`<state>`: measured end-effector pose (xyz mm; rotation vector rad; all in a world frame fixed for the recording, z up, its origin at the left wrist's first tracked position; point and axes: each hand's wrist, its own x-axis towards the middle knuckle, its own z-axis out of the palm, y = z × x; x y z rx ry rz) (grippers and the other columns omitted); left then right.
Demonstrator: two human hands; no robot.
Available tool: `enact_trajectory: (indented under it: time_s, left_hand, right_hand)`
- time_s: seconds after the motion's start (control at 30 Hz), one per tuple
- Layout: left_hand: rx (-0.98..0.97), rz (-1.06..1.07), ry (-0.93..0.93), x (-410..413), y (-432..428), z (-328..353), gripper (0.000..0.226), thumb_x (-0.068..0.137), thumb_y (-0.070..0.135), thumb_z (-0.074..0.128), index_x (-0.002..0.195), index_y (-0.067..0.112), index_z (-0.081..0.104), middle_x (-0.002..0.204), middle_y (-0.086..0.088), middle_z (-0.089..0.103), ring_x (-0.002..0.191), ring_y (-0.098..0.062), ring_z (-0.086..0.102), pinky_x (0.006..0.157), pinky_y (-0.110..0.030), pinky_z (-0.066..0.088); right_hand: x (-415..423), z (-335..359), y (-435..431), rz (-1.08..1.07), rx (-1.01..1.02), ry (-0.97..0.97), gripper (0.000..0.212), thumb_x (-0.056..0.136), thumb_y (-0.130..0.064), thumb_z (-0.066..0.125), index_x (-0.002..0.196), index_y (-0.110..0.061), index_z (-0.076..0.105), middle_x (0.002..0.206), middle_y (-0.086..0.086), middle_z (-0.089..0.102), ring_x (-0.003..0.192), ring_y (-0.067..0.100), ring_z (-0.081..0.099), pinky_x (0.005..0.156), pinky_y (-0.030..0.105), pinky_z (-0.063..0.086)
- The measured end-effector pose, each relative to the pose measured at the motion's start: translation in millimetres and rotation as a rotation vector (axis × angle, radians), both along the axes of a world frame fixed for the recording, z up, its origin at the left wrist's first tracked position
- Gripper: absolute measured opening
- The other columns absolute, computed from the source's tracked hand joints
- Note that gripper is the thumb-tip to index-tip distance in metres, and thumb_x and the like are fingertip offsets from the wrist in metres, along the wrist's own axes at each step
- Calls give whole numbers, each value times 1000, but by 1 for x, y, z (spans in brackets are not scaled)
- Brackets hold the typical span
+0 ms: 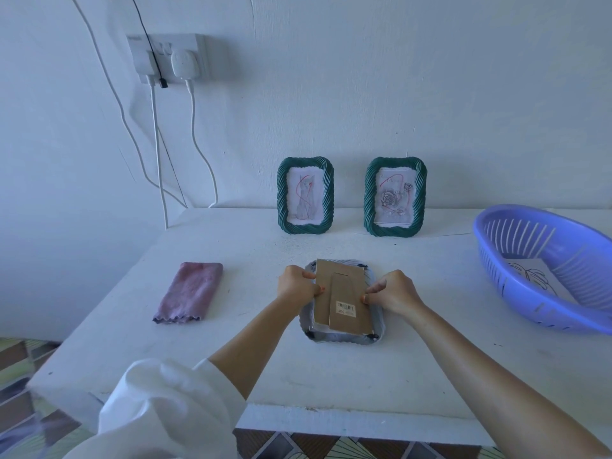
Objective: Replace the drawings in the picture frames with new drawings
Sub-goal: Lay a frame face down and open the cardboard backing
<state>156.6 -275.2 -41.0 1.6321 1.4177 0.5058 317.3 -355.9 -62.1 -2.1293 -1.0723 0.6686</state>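
Note:
A picture frame (344,340) lies face down in the middle of the white table (331,376). Its brown cardboard backing (342,303), with a stand flap and a barcode sticker, sits slightly skewed on it. My left hand (296,286) pinches the backing's left edge and my right hand (392,291) pinches its right edge. Two green frames stand against the wall: the left one (305,195) holds a cat drawing, the right one (395,196) a rose drawing. A sheet with a line drawing (533,276) lies in the blue basket (543,313).
A folded pink cloth (190,291) lies at the left of the table. A wall socket (167,58) with white cables hangs at the upper left. The blue basket fills the right side. Patterned floor shows below the table's front edge.

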Motion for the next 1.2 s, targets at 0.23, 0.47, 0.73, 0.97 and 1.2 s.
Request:
enact_trajectory:
  time_s: [0.23, 0.47, 0.73, 0.97, 1.2]
  left_hand:
    - [14, 16, 7, 2, 0, -1, 35, 79, 5, 72, 113, 2, 66, 117, -14, 65, 107, -26, 61, 86, -29, 50]
    - [41, -5, 5, 4, -2, 2, 30, 79, 2, 71, 108, -1, 68, 111, -15, 65, 98, -26, 61, 79, -27, 48]
    - [66, -12, -19, 7, -5, 6, 25, 81, -3, 66, 105, -5, 68, 95, -11, 65, 84, -18, 52, 67, -25, 47]
    - [-70, 32, -165, 6, 3, 3, 30, 81, -2, 68, 110, 3, 64, 119, -19, 63, 94, -28, 65, 84, -37, 57]
    - [-171, 81, -332, -16, 19, 11, 39, 84, -9, 60, 120, 6, 59, 79, -12, 64, 57, -16, 57, 47, -16, 52]
  right_hand:
    - [1, 0, -1, 5, -4, 31, 17, 71, -12, 78, 85, -5, 76, 80, 7, 65, 81, 19, 57, 64, 25, 38]
    - [2, 1, -2, 10, -7, 22, 18, 71, -13, 78, 87, -4, 76, 80, 6, 64, 81, 18, 56, 66, 25, 37]
    - [2, 2, -1, 13, -19, 22, 17, 71, -13, 78, 86, -5, 76, 79, 6, 64, 81, 19, 57, 54, 22, 37]
    - [4, 2, -2, 15, -18, 21, 14, 76, -13, 73, 86, -5, 76, 74, 5, 63, 77, 19, 55, 52, 20, 37]
    - [7, -1, -1, 27, 13, -10, 17, 85, -13, 63, 99, -6, 72, 82, 3, 59, 84, 18, 52, 72, 24, 37]
